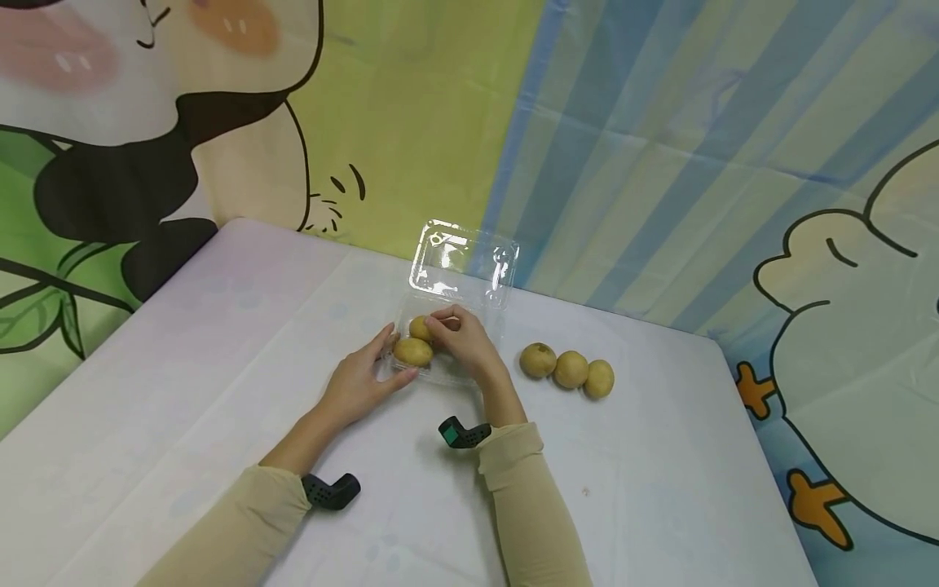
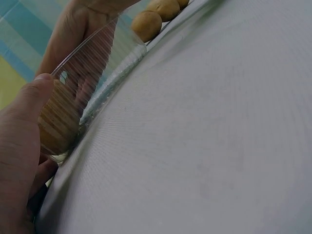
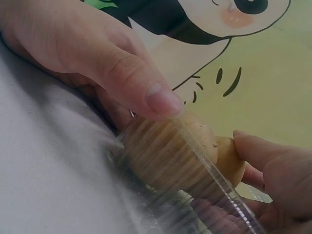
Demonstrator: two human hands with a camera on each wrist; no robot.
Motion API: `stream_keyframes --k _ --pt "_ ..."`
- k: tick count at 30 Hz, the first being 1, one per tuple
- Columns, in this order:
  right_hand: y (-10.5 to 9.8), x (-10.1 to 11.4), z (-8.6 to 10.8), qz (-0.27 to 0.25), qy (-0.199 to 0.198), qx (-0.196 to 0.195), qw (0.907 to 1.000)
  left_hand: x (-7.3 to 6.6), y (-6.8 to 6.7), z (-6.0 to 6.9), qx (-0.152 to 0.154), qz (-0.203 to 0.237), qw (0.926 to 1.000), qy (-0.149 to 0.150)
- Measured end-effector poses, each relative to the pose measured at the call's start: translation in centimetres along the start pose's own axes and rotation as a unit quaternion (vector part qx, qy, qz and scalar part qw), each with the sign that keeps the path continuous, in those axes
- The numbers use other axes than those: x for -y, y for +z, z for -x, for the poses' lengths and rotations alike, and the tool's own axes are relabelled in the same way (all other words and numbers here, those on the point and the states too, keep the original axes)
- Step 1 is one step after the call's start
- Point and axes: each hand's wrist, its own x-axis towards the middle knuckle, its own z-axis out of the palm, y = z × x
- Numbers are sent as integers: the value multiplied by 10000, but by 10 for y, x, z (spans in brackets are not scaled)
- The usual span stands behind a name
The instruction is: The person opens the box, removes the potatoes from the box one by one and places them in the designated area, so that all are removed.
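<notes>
A clear plastic box (image 1: 447,377) with its lid (image 1: 464,259) raised stands at the table's back. Two potatoes lie in its left part: a near one (image 1: 413,352) and a far one (image 1: 420,328). The left hand (image 1: 361,383) holds the box's left end, thumb on the near rim beside the near potato (image 3: 170,151). The right hand (image 1: 464,342) reaches inside the box and pinches the far potato (image 3: 230,158) between thumb and fingers. In the left wrist view the box wall (image 2: 105,53) stands in front of the right hand.
Three potatoes lie in a row to the right of the box: a left one (image 1: 538,359), a middle one (image 1: 570,369) and a right one (image 1: 599,379). A white cloth covers the table (image 1: 660,489). Behind it hangs a printed curtain (image 1: 660,163).
</notes>
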Motion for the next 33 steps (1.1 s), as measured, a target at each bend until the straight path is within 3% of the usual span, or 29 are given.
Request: stream_keyframes --k 20,33 --pt "-3 2 1 294 -47 255 9992 -3 1 0 80 -43 9999 -61" --pt "-3 10 6 117 -138 23 9998 -2 -1 0 58 -58 10000 -34"
